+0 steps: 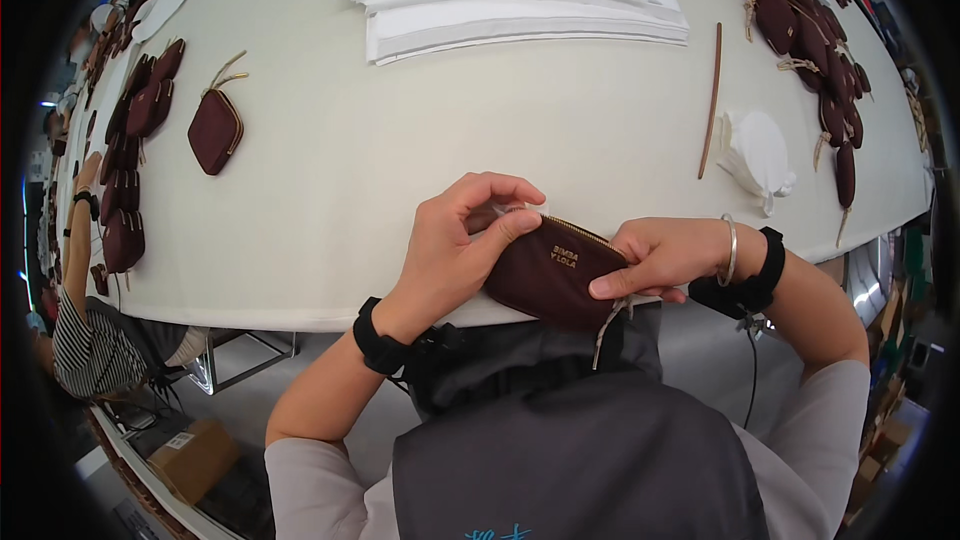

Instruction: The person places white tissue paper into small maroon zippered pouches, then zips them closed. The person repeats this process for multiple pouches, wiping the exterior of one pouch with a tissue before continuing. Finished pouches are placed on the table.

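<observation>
A dark burgundy zip pouch (560, 285) with a gold zipper and gold lettering is held at the table's near edge, above my lap. At its upper left corner, my left hand (455, 240) pinches the pouch between thumb and fingers; a scrap of whitish, partly see-through material shows there. Around the right end closes my right hand (655, 258), thumb on the front face and the other fingers mostly behind. A pale cord pull (607, 325) hangs below that hand. Whether the zipper is open cannot be made out.
White sheets (520, 15) are stacked at the far middle. One pouch (215, 130) lies at left near a row of pouches (125, 190). Rightward are a brown strip (711, 100), crumpled white material (757, 155) and a pouch pile (815, 50). Another person's arm (82, 210) reaches in at far left.
</observation>
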The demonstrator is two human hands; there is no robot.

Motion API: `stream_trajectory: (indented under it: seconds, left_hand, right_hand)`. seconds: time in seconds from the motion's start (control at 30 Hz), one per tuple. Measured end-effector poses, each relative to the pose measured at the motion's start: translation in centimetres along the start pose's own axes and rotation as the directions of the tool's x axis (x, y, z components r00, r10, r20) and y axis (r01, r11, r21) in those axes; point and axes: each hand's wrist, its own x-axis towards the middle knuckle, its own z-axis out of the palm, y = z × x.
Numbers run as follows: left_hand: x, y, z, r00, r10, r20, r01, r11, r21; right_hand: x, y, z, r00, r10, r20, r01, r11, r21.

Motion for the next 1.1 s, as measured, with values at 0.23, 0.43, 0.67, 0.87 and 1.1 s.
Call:
stream_trajectory:
  seconds: [0.23, 0.43, 0.67, 0.87, 1.1]
  left_hand:
    - [-0.7, 1.3, -0.7, 0.976, 0.166, 0.14, -0.212, 0.873, 0.439]
    - [-0.5, 0.5, 1.0, 0.87, 0.462, 0.17, -0.484, 0.737, 0.471]
    - [0.4, -0.7, 2.3, 0.88, 0.449, 0.151, -0.472, 0.798, 0.376]
    - [1.2, -0.8, 2.4, 0.926, 0.322, 0.196, -0.374, 0.848, 0.376]
    - [5.2, 2.9, 0.9, 0.963, -0.152, 0.224, 0.111, 0.977, 0.185]
  right_hand:
    - [-1.3, 0.9, 2.2, 0.736, -0.387, -0.555, 0.099, 0.873, -0.477]
    - [-0.4, -0.7, 3.8, 0.691, -0.521, -0.501, 0.373, 0.851, -0.369]
    - [-0.2, -1.1, 3.1, 0.896, -0.3, -0.328, 0.157, 0.904, -0.398]
    - [1.0, 1.2, 1.8, 0.952, -0.218, -0.216, 0.25, 0.959, 0.132]
    - [0.5, 0.8, -1.5, 0.934, -0.285, -0.217, 0.355, 0.818, 0.452]
